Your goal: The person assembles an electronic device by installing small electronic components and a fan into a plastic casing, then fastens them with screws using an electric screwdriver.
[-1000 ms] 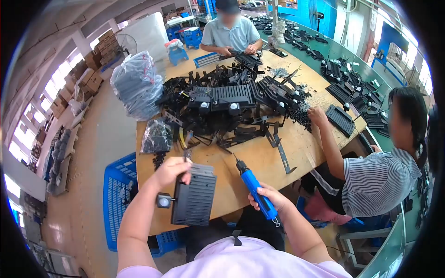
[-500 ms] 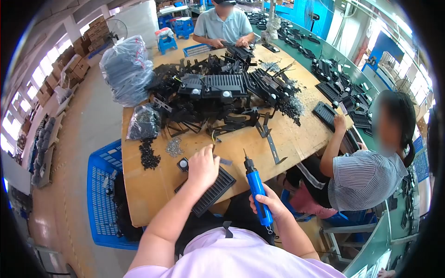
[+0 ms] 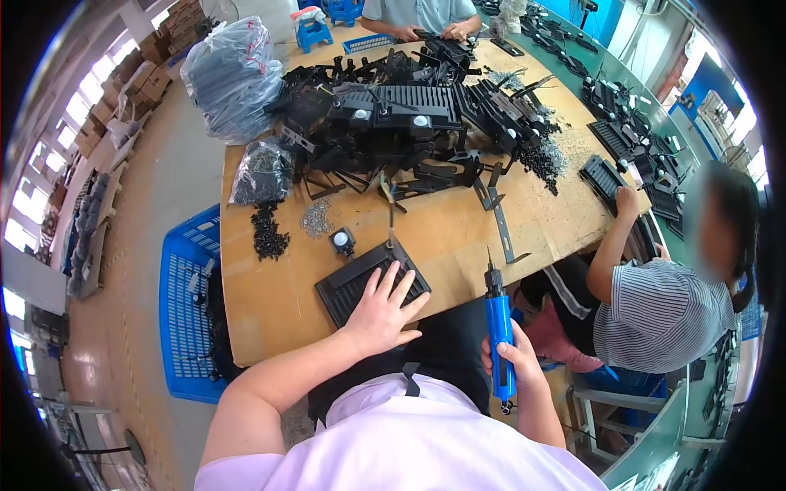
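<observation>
My left hand lies with its fingers spread on a black ribbed housing at the table's near edge. A cable rises from the far side of that housing. Just beyond its left corner is a small black sensor with a white dome. My right hand grips a blue electric screwdriver, its bit pointing up and away from me. The tool is held to the right of the housing, apart from it.
Black housings and brackets are heaped mid-table. Dark screws and silver hardware lie at left, near a flat bracket. A blue crate stands left. One co-worker sits right, another across.
My left hand has gone from closed fingers above the housing to lying spread on it. The housing is turned and farther onto the table. The screwdriver is slightly farther right; the view has shifted.
</observation>
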A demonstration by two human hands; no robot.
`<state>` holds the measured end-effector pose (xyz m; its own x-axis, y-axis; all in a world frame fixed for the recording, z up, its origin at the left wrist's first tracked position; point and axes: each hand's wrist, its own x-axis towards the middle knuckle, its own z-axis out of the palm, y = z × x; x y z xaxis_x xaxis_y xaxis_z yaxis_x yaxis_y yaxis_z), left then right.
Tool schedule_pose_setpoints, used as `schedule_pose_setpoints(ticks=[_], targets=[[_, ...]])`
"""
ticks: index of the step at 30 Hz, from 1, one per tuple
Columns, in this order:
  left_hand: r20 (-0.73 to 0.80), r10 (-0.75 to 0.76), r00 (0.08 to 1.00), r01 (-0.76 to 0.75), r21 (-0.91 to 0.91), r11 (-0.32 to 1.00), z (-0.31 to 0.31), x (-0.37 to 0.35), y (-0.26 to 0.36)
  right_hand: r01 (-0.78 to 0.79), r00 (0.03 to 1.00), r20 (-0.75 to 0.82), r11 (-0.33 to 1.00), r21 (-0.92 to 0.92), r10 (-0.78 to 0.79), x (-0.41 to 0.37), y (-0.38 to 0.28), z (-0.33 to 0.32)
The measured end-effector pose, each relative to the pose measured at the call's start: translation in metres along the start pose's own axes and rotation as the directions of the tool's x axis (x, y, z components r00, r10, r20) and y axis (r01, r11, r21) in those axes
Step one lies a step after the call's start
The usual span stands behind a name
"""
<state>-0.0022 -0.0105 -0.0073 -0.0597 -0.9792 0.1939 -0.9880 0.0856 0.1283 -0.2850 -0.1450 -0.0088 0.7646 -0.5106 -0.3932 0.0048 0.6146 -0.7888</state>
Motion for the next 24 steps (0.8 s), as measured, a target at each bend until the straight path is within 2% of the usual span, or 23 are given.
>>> schedule_pose_setpoints(ticks=[4,8,12,14,18,20,22,24], targets=[[0.039,0.246,0.968,-0.244,-0.048,0.968,-0.001,0.002,-0.025,-0.01,1.0,0.007,1.0,-0.003,0.01,0.001,0.003,0.004],[-0.002,0.46,0.888,-0.458,-0.082,0.885,-0.001,0.009,-0.044,-0.024,1.0,0.02,1.0,-0.017,0.024,0.001,0.009,0.003],[-0.093,0.598,0.796,-0.605,-0.13,0.785,-0.002,0.027,-0.065,-0.028,0.999,0.04,0.998,-0.048,0.03,-0.003,0.013,-0.001],[-0.066,0.545,0.836,-0.547,-0.182,0.817,-0.01,0.035,-0.065,-0.02,0.998,0.06,0.998,-0.067,0.024,-0.01,0.011,-0.001],[-0.265,0.345,0.901,-0.392,-0.155,0.907,-0.034,0.072,-0.01,-0.036,0.998,0.045,0.997,-0.068,0.039,-0.017,0.017,-0.009],[-0.262,0.229,0.938,-0.319,-0.389,0.864,-0.019,0.101,0.016,-0.065,0.997,0.03,0.997,-0.034,0.066,-0.022,0.025,-0.015],[-0.269,0.071,0.961,-0.194,-0.467,0.863,-0.015,0.138,0.048,-0.081,0.997,0.01,0.996,-0.021,0.081,-0.026,0.03,-0.018],[-0.128,-0.058,0.99,-0.003,-0.431,0.902,0.009,0.176,0.062,-0.096,0.995,0.012,0.995,-0.008,0.096,-0.028,0.038,-0.025]])
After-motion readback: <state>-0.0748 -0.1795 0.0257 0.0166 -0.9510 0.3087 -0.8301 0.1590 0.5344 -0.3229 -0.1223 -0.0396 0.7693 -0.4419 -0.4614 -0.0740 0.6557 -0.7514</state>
